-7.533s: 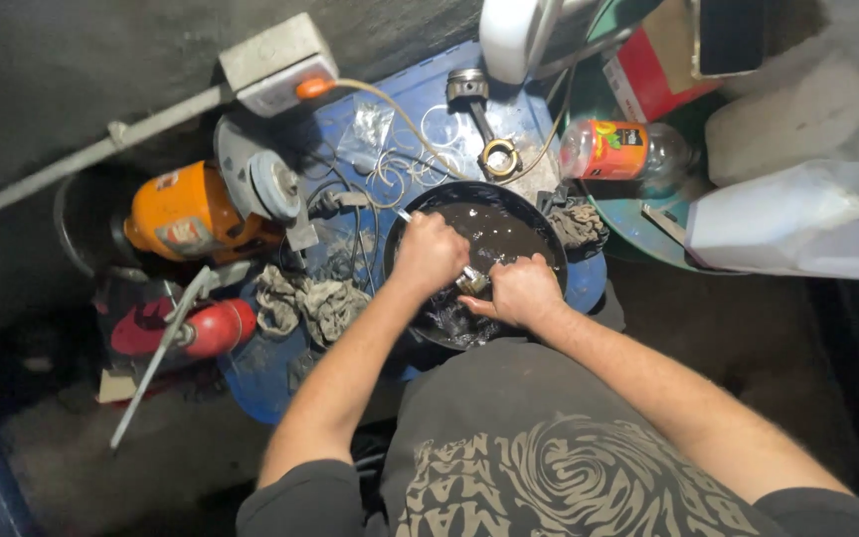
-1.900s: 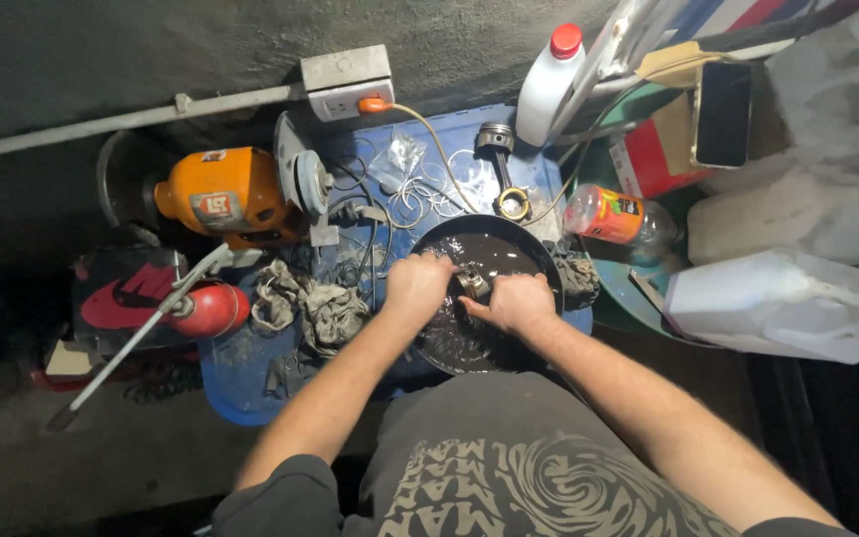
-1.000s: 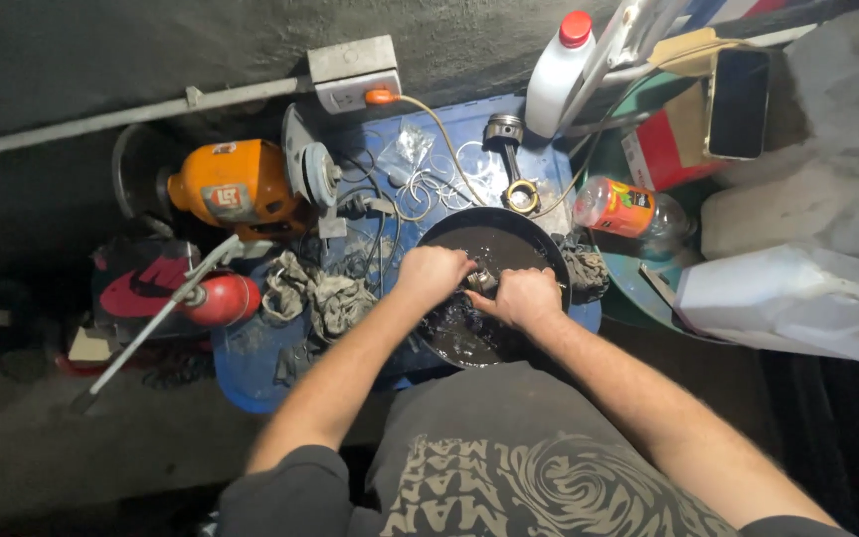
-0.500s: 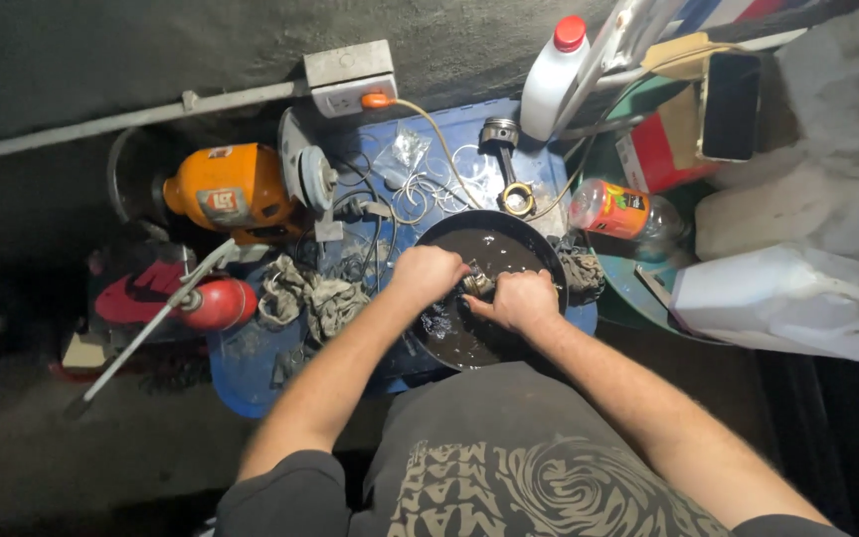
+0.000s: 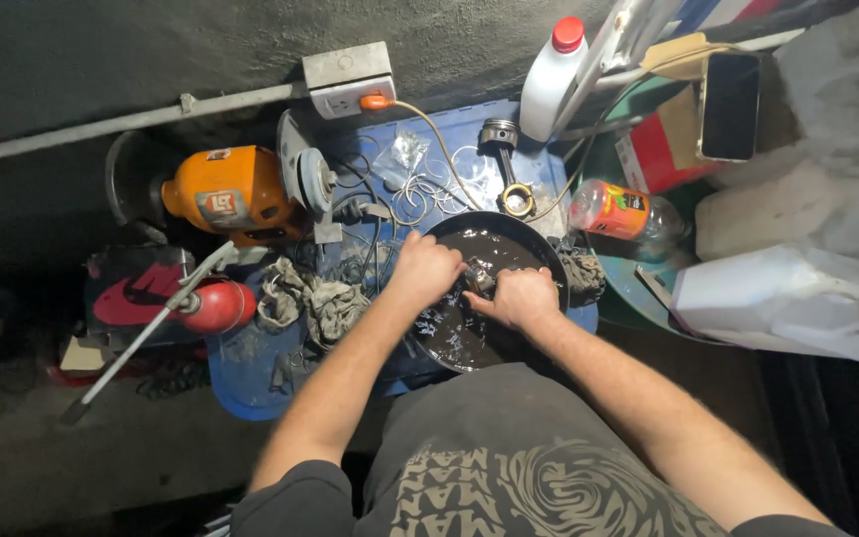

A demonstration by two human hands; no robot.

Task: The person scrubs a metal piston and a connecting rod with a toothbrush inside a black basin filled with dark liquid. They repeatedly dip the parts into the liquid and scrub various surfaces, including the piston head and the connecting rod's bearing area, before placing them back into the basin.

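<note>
Both hands are down in the pan (image 5: 539,254), a round black one full of dark, oily liquid. The left hand (image 5: 426,270) is curled over, fingers bent inward, and the right hand (image 5: 519,297) is closed too, thumb forward; between them they grip a small grimy metal part (image 5: 478,278), held just above the liquid at the pan's middle. What the part is, I cannot tell, it is too dirty and half covered by fingers. Just left of the left hand lies a heap of grey rags (image 5: 315,298), and beyond them a red canister (image 5: 219,306) with a long handle. Further up on the left sits an orange bench grinder (image 5: 226,194). Just above the hands, a piston with its rod (image 5: 504,159) lies on the blue surface (image 5: 251,383). To the right of the right hand, an orange bottle (image 5: 620,210) on its side, then a big white jug (image 5: 797,303).
</note>
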